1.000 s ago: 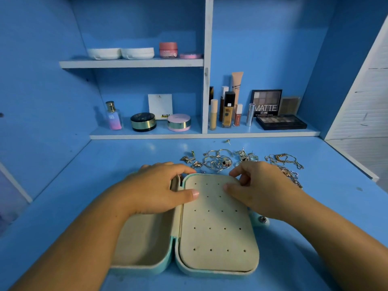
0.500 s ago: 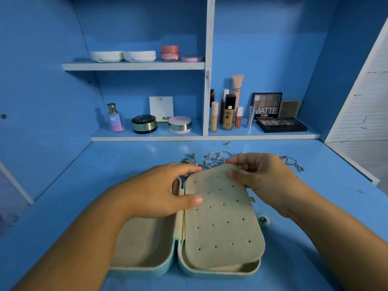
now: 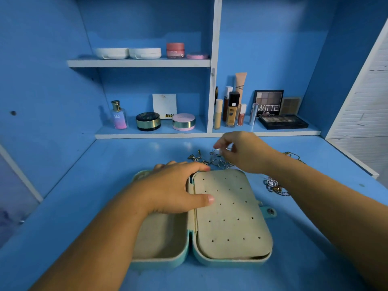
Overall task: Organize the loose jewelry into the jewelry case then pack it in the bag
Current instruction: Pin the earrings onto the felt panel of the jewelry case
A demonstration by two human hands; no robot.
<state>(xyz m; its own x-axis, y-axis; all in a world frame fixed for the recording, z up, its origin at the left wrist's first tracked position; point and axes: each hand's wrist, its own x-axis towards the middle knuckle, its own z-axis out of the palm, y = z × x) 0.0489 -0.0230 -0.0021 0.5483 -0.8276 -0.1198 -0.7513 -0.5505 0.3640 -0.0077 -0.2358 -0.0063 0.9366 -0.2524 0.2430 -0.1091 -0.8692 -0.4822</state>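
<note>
- Jewelry case [image 3: 159, 264], teal outside and beige inside, lay open flat on the blue desk [image 3: 84, 185], close to the person, with both halves facing up.
- Its right half was covered by a beige perforated panel [image 3: 231, 217], and a snap tab [image 3: 269, 211] stuck out from the right edge.
- The left hand [image 3: 174, 190] rested over the left half with relaxed fingers reaching the far rim. The thumb pressed flat on the panel and gripped nothing.
- The right hand [image 3: 241, 152] hovered just beyond the case, its fingertips pinching a piece of the silver jewelry [image 3: 218, 162] heaped there.
- More chains [image 3: 275, 186] lay on the desk right of the case, partly hidden under the right forearm.
</note>
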